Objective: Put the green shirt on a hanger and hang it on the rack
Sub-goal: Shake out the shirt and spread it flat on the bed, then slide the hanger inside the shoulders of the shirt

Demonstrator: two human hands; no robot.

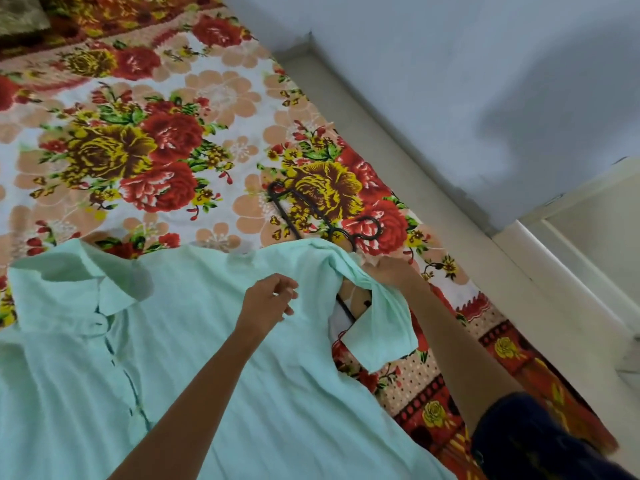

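Looking down from the head view, the green shirt [214, 341] lies spread, buttoned front up, on the floral bedsheet [138, 140], collar to the left. The black hanger [313, 211] lies at the shirt's far right edge, its hook on the sheet, one arm seemingly tucked under the sleeve. The right hand [391, 271] pinches the sleeve's shoulder fabric and lifts it. The left hand [268, 301] hovers over the chest, fingers loosely curled, holding nothing as far as I can tell. No rack is in view. To do this step well, I judge the hanger should go in through the hem, not the sleeve, hook out at the collar.
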